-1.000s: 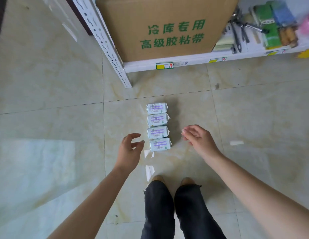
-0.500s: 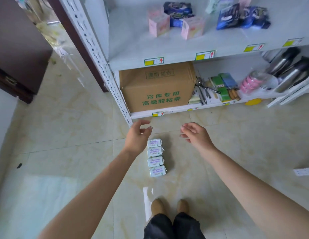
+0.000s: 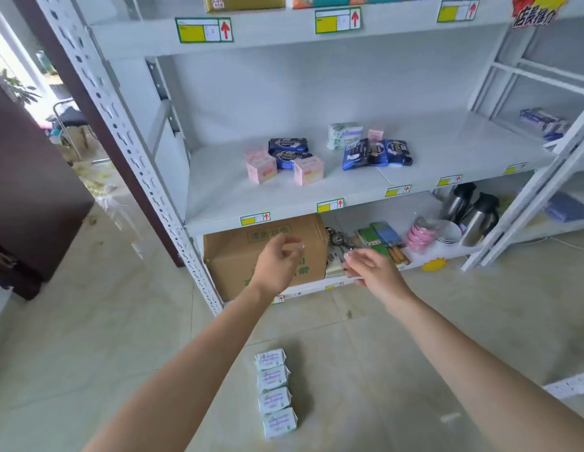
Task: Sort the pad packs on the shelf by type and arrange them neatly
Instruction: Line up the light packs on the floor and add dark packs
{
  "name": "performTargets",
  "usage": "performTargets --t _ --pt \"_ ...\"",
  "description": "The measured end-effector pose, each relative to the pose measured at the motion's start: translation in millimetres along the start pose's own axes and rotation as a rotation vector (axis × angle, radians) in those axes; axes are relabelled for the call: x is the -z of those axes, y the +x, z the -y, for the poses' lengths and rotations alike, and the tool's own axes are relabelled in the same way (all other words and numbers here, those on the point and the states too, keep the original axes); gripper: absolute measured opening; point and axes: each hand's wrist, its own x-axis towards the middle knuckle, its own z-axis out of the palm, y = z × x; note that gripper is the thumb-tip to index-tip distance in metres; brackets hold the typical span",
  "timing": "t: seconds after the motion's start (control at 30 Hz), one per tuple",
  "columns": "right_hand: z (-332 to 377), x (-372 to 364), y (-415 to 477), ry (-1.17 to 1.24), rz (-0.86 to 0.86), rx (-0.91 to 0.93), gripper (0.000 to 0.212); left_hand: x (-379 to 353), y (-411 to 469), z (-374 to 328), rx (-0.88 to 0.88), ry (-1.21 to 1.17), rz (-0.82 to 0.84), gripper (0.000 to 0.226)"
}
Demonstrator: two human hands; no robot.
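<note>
Left hand (image 3: 277,261) and right hand (image 3: 372,270) hover before the shelf (image 3: 218,197), empty, fingers loose. Four white pad packs (image 3: 273,399) sit in a row on the floor (image 3: 88,353).

Floor (image 3: 88,353), before shelving (image 3: 121,132): row of four pad packs (image 3: 275,393). Middle shelf (image 3: 218,197): left pack cluster (image 3: 284,159), right pack cluster (image 3: 375,151), near each other. Bottom shelf (image 3: 311,288): carton (image 3: 238,256) left, flasks (image 3: 476,220) right.

Shooting wide-angle from head height, facing forward and down at white perforated-steel shelving rack (image 3: 218,190), standing close. Catching pale glossy tiled floor (image 3: 88,353) along bottom, left hand (image 3: 277,259) and right hand (image 3: 372,272) extending in mid-frame from lower edge. Bowing straight lines near frame edges.
</note>
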Motion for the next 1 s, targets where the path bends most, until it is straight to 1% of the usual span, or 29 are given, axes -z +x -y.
performTargets --t 0.1,0.2,0.27,0.37,0.5,0.57,0.77,0.87,0.93,1.0 --pt "10.0 35.3 13.9 0.029 -0.019 0.038 0.009 -26.5 16.0 -25.9 -0.043 0.009 0.004 0.012" --pt "10.3 77.4 29.0 0.048 -0.025 0.058 0.007 -60.6 32.3 -43.6 -0.067 0.032 -0.003 0.012" --pt "8.4 110.2 41.8 0.065 -0.023 0.057 0.004 -86.2 42.8 -56.1 -0.065 0.051 -0.014 0.014" --pt "9.2 166.4 64.5 0.066 -0.017 0.067 0.011 -129.6 60.0 -76.7 -0.058 0.041 -0.033 0.012" --pt "11.7 223.1 98.3 0.066 -0.006 0.072 0.005 -171.8 83.4 -99.7 -0.038 0.005 -0.080 0.011" --pt "14.3 242.5 117.0 0.065 0.016 0.081 0.005 -187.6 97.7 -109.7 -0.031 -0.009 -0.109 0.012" --pt "18.7 257.6 176.7 0.079 0.106 0.069 0.003 -208.8 154.2 -116.6 0.036 -0.052 -0.184 0.014" --pt "18.2 254.9 215.3 0.062 0.160 0.053 0.010 -214.3 196.4 -112.2 0.056 -0.076 -0.199 0.014" --pt "18.2 253.9 245.8 0.041 0.166 0.054 0.009 -218.2 229.6 -106.8 0.064 -0.057 -0.204 0.013" --pt "17.6 254.7 281.6 0.030 0.138 0.079 0.005 -222.0 266.2 -99.7 0.078 -0.054 -0.213 0.013"
